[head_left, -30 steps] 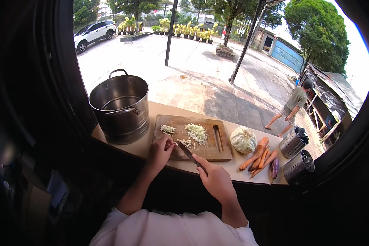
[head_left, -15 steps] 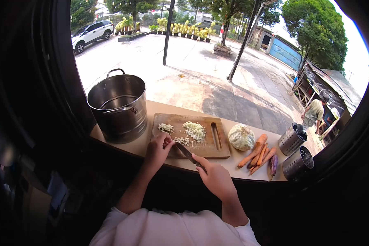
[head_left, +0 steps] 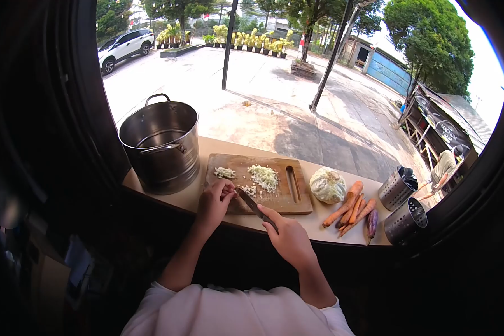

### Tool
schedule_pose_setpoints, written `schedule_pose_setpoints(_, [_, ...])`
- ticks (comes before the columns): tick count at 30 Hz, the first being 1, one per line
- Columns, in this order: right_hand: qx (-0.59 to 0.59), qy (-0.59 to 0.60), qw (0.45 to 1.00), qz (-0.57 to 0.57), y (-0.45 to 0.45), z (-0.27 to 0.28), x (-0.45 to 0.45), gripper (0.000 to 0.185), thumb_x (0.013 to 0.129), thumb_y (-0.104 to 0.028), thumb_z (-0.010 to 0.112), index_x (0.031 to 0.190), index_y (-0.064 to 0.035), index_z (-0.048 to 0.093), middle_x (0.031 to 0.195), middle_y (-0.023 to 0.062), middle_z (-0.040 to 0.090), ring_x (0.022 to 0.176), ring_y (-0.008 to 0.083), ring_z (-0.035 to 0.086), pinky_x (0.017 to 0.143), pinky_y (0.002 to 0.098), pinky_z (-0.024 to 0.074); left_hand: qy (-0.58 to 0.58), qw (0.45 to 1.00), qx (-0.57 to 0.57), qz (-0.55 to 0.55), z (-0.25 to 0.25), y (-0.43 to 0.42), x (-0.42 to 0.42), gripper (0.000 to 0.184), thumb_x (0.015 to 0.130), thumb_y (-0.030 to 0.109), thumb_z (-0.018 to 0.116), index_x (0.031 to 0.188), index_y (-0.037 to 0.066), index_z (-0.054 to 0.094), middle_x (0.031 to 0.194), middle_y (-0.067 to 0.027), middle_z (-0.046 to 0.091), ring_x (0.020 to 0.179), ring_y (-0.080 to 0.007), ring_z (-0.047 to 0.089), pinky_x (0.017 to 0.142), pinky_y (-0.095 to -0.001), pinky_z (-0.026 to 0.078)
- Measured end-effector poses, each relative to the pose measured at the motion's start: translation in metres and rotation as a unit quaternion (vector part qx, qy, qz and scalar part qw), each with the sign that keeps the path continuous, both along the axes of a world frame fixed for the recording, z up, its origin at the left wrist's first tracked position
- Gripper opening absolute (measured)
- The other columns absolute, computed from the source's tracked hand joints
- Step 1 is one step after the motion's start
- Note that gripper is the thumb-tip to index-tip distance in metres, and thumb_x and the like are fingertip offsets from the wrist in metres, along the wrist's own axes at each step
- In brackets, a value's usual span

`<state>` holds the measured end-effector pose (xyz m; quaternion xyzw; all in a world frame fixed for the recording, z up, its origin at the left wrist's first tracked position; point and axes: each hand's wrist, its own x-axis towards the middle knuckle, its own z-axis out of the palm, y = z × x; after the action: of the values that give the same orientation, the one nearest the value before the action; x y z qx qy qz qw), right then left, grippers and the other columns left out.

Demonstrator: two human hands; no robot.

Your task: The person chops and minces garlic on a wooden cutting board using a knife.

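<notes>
My right hand [head_left: 288,232] is wrapped round the handle of a knife [head_left: 251,204], its dark blade angled up and left over the wooden cutting board [head_left: 291,209]. Close to the blade's tip, the fingers of my left hand [head_left: 214,200] are pinched together at the board's near left edge. Whatever they hold is too small to make out. Finely chopped pale vegetable [head_left: 262,177] is heaped mid-board. A smaller pale pile [head_left: 224,172] lies beyond my left hand, and more bits [head_left: 248,191] lie beside the blade.
Left of the board stands a large steel pot [head_left: 161,162]. To the right are a cabbage [head_left: 327,186], several carrots [head_left: 350,208], a purple eggplant [head_left: 372,225] and two perforated metal holders [head_left: 406,224] on the counter [head_left: 308,227]. Outside, a person [head_left: 444,168] bends beside a stall.
My hands and the knife have barely shifted, staying at the board's near left side. Outside, the person has moved right and bent lower.
</notes>
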<state>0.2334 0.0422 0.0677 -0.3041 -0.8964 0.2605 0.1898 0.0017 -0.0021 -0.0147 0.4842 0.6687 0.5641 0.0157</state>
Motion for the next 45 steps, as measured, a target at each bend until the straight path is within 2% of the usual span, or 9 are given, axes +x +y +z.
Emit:
schedule_pose_setpoints(10, [-0.005,-0.048,0.999,0.01,0.002,0.011,0.005,0.042,0.1,-0.022,0.061,0.142,-0.0264,0.058,0.093,0.0225,0.071,0.088,0.0434,0.067,0.073,0.0486,0.0522,0.01,1.0,-0.011,0.01,0.001,-0.001,0.001,0.019,0.085,0.0,0.077,0.099,0.003,0.064,0.091,-0.0101,0.068,0.083,-0.021,0.071,0.074,-0.0328,0.058])
schedule_pose_setpoints(16, [-0.019,-0.038,0.999,0.017,0.005,0.014,0.016,0.044,0.099,-0.021,0.063,0.142,-0.0268,0.059,0.092,0.0232,0.07,0.084,0.0421,0.068,0.072,0.0453,0.052,0.009,1.0,-0.014,0.002,0.004,-0.002,0.0,0.019,0.085,0.0,0.076,0.099,0.003,0.064,0.091,-0.0099,0.068,0.082,-0.0208,0.07,0.074,-0.0326,0.058])
schedule_pose_setpoints(22, [-0.023,0.028,0.999,0.002,0.01,0.005,0.01,0.044,0.099,-0.019,0.064,0.142,-0.0229,0.059,0.092,0.0243,0.07,0.084,0.0411,0.069,0.072,0.0422,0.0523,-0.018,1.0,-0.016,-0.021,0.008,-0.004,0.0,0.018,0.086,-0.004,0.073,0.1,0.002,0.064,0.093,-0.0108,0.07,0.085,-0.0204,0.072,0.075,-0.032,0.058])
schedule_pose_setpoints(26, [-0.035,0.022,0.999,0.011,0.007,0.006,0.003,0.043,0.099,-0.02,0.063,0.142,-0.022,0.059,0.094,0.0243,0.07,0.086,0.0419,0.068,0.073,0.0431,0.0522,-0.023,0.999,-0.033,-0.024,0.009,-0.005,-0.001,0.019,0.088,-0.004,0.073,0.103,0.002,0.064,0.094,-0.0089,0.072,0.087,-0.0177,0.072,0.077,-0.0297,0.058])
schedule_pose_setpoints(28, [-0.035,0.005,0.999,0.013,0.007,0.004,0.0,0.043,0.1,-0.02,0.063,0.142,-0.0219,0.059,0.094,0.0245,0.07,0.087,0.0423,0.068,0.074,0.0435,0.0521,-0.03,0.999,-0.025,-0.025,0.01,-0.005,0.0,0.019,0.086,-0.005,0.073,0.102,0.002,0.064,0.095,-0.0104,0.071,0.087,-0.0192,0.072,0.076,-0.0309,0.058])
schedule_pose_setpoints(31, [-0.019,0.027,0.999,0.03,0.007,-0.005,-0.002,0.041,0.1,-0.023,0.06,0.141,-0.0208,0.058,0.086,0.0233,0.069,0.083,0.0436,0.067,0.072,0.0515,0.0513,-0.026,0.999,-0.016,-0.019,0.011,-0.005,0.001,0.02,0.085,-0.007,0.073,0.101,0.002,0.064,0.095,-0.0108,0.069,0.085,-0.0196,0.071,0.075,-0.0313,0.058])
schedule_pose_setpoints(37, [-0.016,-0.035,0.999,0.02,0.001,0.009,0.0,0.04,0.102,-0.023,0.057,0.142,-0.0212,0.057,0.087,0.0223,0.07,0.083,0.0432,0.067,0.072,0.0512,0.0517,-0.018,1.0,-0.013,-0.01,0.008,-0.003,0.0,0.021,0.084,-0.007,0.074,0.101,0.002,0.064,0.093,-0.0096,0.067,0.081,-0.0189,0.069,0.074,-0.0307,0.058])
schedule_pose_setpoints(40, [-0.005,-0.033,0.999,0.006,-0.001,0.006,-0.001,0.041,0.101,-0.024,0.06,0.142,-0.0245,0.058,0.086,0.0244,0.068,0.082,0.0442,0.066,0.07,0.0489,0.0505,-0.018,1.0,-0.018,-0.012,0.008,-0.004,0.0,0.021,0.084,-0.005,0.074,0.101,0.002,0.064,0.093,-0.0097,0.067,0.082,-0.0188,0.069,0.074,-0.0306,0.058])
schedule_pose_setpoints(45, [-0.033,-0.026,0.999,0.009,0.001,0.011,0.006,0.041,0.101,-0.023,0.061,0.142,-0.0238,0.059,0.087,0.0254,0.068,0.083,0.0442,0.067,0.071,0.0468,0.0513,-0.011,0.999,-0.012,-0.028,0.008,-0.006,-0.002,0.021,0.085,-0.004,0.075,0.103,0.002,0.064,0.094,-0.0102,0.069,0.083,-0.0184,0.07,0.074,-0.0304,0.058])
